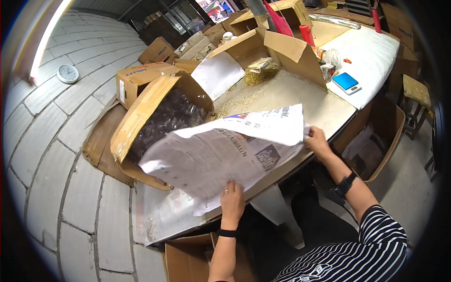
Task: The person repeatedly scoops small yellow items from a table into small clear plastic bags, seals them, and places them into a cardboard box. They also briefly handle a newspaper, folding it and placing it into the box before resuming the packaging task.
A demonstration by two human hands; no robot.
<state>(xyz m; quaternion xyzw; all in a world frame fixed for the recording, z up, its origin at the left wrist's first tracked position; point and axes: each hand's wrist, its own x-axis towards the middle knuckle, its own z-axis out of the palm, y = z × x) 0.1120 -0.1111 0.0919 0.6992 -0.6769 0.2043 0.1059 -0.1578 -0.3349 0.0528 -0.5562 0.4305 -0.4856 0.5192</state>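
Note:
A large printed newspaper sheet (221, 162) is spread between my two hands above the near part of the table, its far edge lifted and curling over. At the sheet's near edge, my left hand (232, 203) pinches the paper with its fingers closed. My right hand (318, 142) grips the right end of the sheet. Left of the paper, a tilted cardboard box (134, 123) holds many small clear and dark packets (168, 117), partly hidden by the newspaper. Farther back on the table (286, 94) lies a clump of straw-like shreds (260, 74) with a small packet on top.
A blue-topped digital scale (346, 83) sits on the white surface at the right, near a red cylinder (307, 35). Below the table's right edge stands an open carton (376, 150); another carton (188, 256) is under the near edge. A wooden stool (416, 94) stands far right.

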